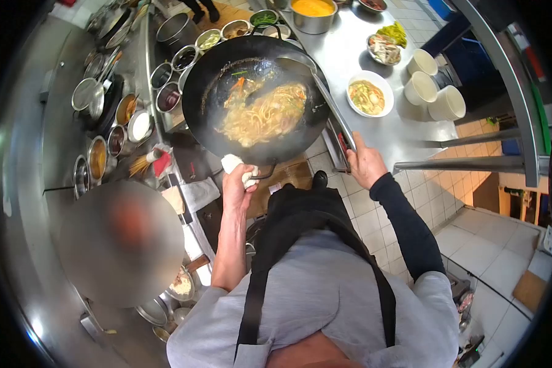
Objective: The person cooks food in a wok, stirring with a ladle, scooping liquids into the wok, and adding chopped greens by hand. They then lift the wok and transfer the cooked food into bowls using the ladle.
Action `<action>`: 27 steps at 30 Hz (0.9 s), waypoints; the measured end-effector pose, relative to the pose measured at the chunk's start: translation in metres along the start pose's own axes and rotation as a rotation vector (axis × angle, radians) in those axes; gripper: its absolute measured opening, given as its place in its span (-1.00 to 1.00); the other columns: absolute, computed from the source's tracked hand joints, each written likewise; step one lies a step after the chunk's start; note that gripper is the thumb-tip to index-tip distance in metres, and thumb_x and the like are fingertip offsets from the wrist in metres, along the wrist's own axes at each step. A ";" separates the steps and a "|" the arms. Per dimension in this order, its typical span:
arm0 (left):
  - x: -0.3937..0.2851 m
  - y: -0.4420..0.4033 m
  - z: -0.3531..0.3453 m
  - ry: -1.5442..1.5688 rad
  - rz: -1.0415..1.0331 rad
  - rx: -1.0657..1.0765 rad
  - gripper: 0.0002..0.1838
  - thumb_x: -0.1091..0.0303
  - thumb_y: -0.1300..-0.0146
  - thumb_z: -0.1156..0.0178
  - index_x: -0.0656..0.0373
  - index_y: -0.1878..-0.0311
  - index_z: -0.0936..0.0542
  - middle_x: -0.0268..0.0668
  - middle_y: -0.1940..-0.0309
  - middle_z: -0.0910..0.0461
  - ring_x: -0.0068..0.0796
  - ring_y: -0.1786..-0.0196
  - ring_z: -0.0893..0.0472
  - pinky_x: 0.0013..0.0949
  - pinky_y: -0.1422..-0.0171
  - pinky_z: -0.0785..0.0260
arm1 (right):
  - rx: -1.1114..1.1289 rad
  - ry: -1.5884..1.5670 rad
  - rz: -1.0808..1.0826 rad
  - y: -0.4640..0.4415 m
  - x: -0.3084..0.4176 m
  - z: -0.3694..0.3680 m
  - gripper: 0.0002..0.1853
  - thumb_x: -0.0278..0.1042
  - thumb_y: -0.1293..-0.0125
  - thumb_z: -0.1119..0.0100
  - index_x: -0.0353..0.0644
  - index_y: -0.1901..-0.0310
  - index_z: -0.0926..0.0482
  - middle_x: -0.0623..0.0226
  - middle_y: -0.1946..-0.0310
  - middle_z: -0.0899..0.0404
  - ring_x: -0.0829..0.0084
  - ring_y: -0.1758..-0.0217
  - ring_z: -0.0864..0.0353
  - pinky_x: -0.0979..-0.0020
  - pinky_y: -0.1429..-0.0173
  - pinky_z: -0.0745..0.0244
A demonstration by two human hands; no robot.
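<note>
My left hand (237, 187) is closed around a folded white cloth (232, 163) at the near loop handle of a large black wok (197, 126). A pile of steaming noodles (267, 116) with bits of vegetable lies in the wok. My right hand (368, 164) grips the long metal handle of a ladle (334, 104), whose bowl rests over the far right part of the wok. Just right of the wok, a white bowl (389, 97) with noodle soup stands on the steel counter (343, 52).
Several metal bowls of ingredients (184, 58) ring the wok's far left side. White cups (422, 88), a bowl of sliced food (384, 50) and a pot of yellow liquid (313, 23) stand on the counter. A steel rail (466, 164) runs at right. A blurred disc (119, 245) hides the lower left.
</note>
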State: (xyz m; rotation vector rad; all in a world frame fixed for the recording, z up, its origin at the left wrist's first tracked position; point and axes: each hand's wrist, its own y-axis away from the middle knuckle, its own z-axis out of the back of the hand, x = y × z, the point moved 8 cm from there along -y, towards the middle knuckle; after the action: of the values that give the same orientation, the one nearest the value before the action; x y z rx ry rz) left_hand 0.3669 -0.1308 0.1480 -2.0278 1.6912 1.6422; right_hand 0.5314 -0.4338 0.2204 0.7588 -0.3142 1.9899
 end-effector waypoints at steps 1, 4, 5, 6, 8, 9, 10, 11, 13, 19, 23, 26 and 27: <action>-0.004 -0.001 0.001 0.002 -0.024 -0.007 -0.85 0.49 -0.22 -0.21 0.26 0.19 -0.47 -0.10 0.43 -0.60 -0.46 0.56 -0.53 -0.53 0.64 -0.16 | 0.003 -0.065 -0.016 -0.001 -0.002 -0.015 -0.52 -0.35 -0.42 -0.10 -0.41 -0.28 -0.32 -0.25 0.53 -0.57 -0.35 0.39 -0.59 -0.17 0.28 -0.49; -0.009 -0.006 0.003 -0.033 -0.085 -0.063 -0.85 0.49 -0.21 -0.23 0.24 0.20 -0.47 -0.18 0.45 -0.58 -0.47 0.58 -0.52 -0.52 0.65 -0.15 | 0.384 -0.645 -0.398 0.026 0.041 -0.067 -0.64 -0.24 -0.55 -0.10 -0.25 -0.22 -0.39 0.25 0.46 -0.51 0.45 0.61 -0.47 0.35 0.53 -0.44; -0.010 -0.007 0.005 -0.046 -0.102 -0.083 -0.85 0.50 -0.20 -0.23 0.23 0.20 -0.47 -0.22 0.46 -0.57 -0.47 0.59 -0.52 -0.52 0.65 -0.15 | 0.569 -0.880 -0.564 0.040 0.064 -0.081 -0.71 -0.23 -0.59 -0.05 -0.19 -0.19 -0.44 0.37 0.38 -0.47 0.65 0.60 -0.37 0.49 0.55 -0.37; -0.011 -0.008 0.009 -0.060 -0.130 -0.120 -0.84 0.52 -0.17 -0.23 0.21 0.22 -0.46 -0.28 0.49 -0.53 -0.51 0.61 -0.49 -0.51 0.67 -0.14 | 0.680 -1.096 -0.629 0.048 0.092 -0.082 -0.76 -0.24 -0.62 0.00 -0.14 -0.17 -0.44 0.43 0.43 -0.38 0.70 0.62 -0.31 0.53 0.58 -0.32; -0.009 -0.002 0.015 -0.106 -0.152 -0.189 -0.83 0.53 -0.15 -0.23 0.17 0.23 -0.46 -0.34 0.50 -0.51 -0.56 0.60 -0.48 -0.50 0.67 -0.16 | 0.915 -1.516 -0.739 0.056 0.126 -0.093 -0.71 -0.26 -0.68 0.10 -0.10 -0.29 -0.40 0.51 0.48 -0.25 0.79 0.63 -0.21 0.63 0.66 -0.22; -0.012 0.004 0.015 -0.137 -0.178 -0.245 -0.83 0.52 -0.14 -0.24 0.16 0.23 -0.46 -0.36 0.50 -0.51 -0.58 0.60 -0.48 -0.49 0.67 -0.16 | 0.999 -1.715 -0.799 0.057 0.134 -0.092 -0.68 -0.26 -0.68 0.09 -0.12 -0.34 -0.38 0.52 0.48 -0.24 0.80 0.64 -0.20 0.67 0.67 -0.18; -0.010 0.008 0.019 -0.160 -0.166 -0.230 -0.84 0.51 -0.14 -0.24 0.15 0.24 -0.47 -0.39 0.49 -0.51 -0.59 0.59 -0.47 -0.50 0.67 -0.17 | 1.082 -1.910 -0.867 0.059 0.141 -0.087 -0.64 -0.26 -0.68 0.09 -0.13 -0.39 -0.36 0.53 0.48 -0.23 0.82 0.64 -0.19 0.70 0.68 -0.15; -0.011 0.015 0.026 -0.173 -0.188 -0.298 -0.87 0.49 -0.15 -0.25 0.15 0.27 -0.49 -0.39 0.48 -0.52 -0.60 0.59 -0.47 -0.50 0.67 -0.17 | 1.158 -2.105 -0.937 0.059 0.147 -0.081 -0.60 -0.26 -0.68 0.09 -0.15 -0.43 -0.34 0.53 0.48 -0.22 0.83 0.64 -0.18 0.73 0.70 -0.12; -0.009 0.030 0.043 -0.095 -0.156 -0.268 -0.89 0.50 -0.16 -0.25 0.16 0.28 -0.51 -0.37 0.47 -0.54 -0.61 0.59 -0.47 -0.52 0.67 -0.16 | 1.168 -1.959 -0.779 0.066 0.141 -0.079 -0.56 -0.30 -0.67 0.09 -0.20 -0.48 -0.32 0.55 0.47 -0.21 0.85 0.65 -0.15 0.76 0.72 -0.07; 0.008 0.075 0.075 -0.012 -0.038 -0.217 -0.88 0.53 -0.17 -0.26 0.24 0.25 -0.51 -0.23 0.48 -0.59 -0.59 0.60 -0.49 -0.57 0.67 -0.17 | 1.023 -1.556 -0.691 0.053 0.135 -0.099 -0.65 -0.29 -0.66 0.03 -0.18 -0.36 -0.42 0.58 0.45 -0.24 0.84 0.63 -0.13 0.72 0.65 -0.09; 0.012 0.080 0.073 -0.028 0.031 -0.172 -0.87 0.51 -0.20 -0.24 0.27 0.23 -0.49 -0.15 0.49 -0.60 -0.54 0.61 -0.51 -0.57 0.67 -0.19 | 1.025 -1.707 -0.830 0.066 0.112 -0.100 -0.65 -0.28 -0.66 0.02 -0.20 -0.35 -0.42 0.55 0.45 -0.25 0.83 0.63 -0.15 0.70 0.66 -0.12; 0.020 0.072 0.064 -0.012 0.074 -0.103 -0.83 0.48 -0.22 -0.23 0.29 0.17 -0.48 -0.09 0.46 -0.62 -0.50 0.59 -0.54 -0.56 0.67 -0.19 | 0.910 -1.829 -0.922 0.083 0.098 -0.069 -0.61 -0.27 -0.69 0.11 -0.25 -0.40 -0.39 0.54 0.45 -0.24 0.83 0.66 -0.13 0.70 0.73 -0.11; 0.022 0.067 0.055 -0.017 0.085 -0.076 -0.82 0.48 -0.22 -0.23 0.30 0.15 -0.48 -0.07 0.45 -0.62 -0.50 0.59 -0.54 -0.56 0.67 -0.19 | 0.873 -1.878 -0.925 0.089 0.091 -0.059 -0.60 -0.27 -0.69 0.11 -0.25 -0.41 -0.38 0.54 0.44 -0.24 0.83 0.66 -0.13 0.70 0.73 -0.12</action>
State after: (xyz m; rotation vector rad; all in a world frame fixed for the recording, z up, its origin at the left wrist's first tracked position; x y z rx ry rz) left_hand 0.2780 -0.1405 0.1449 -1.9939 1.7590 1.7704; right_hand 0.4007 -0.3867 0.2394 2.5384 -0.0321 -0.0509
